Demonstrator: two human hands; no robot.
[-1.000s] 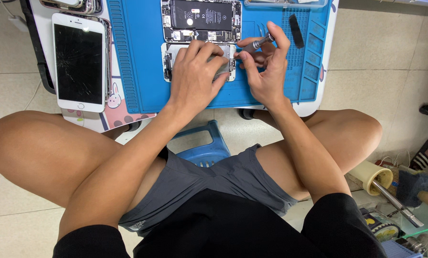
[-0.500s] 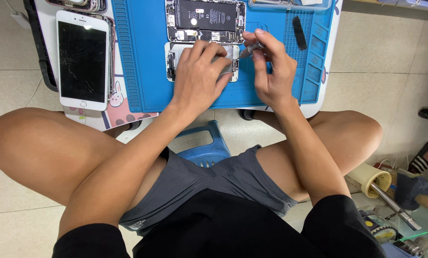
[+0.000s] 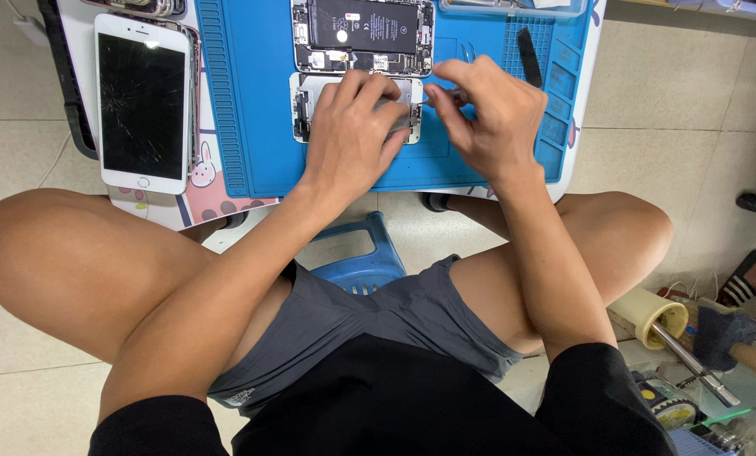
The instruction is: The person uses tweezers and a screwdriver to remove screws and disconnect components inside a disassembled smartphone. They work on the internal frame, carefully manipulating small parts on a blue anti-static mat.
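Resting on one opened phone (image 3: 310,105), two hands: left hand (image 3: 353,135), right hand (image 3: 488,114).

- bare blue mat (image 3: 251,101) lies open left of the left hand (image 3: 353,139).
- the cracked phone (image 3: 141,101) blocks the far left.
- a black tool (image 3: 528,55) crowds the right hand (image 3: 488,118).

I note the work mat (image 3: 251,127) lying on the counter (image 3: 576,143) at upper centre of frame. On it, the opened phone body (image 3: 363,35) sits behind the screen panel (image 3: 310,105). An intact phone (image 3: 142,103) lies left of the mat.
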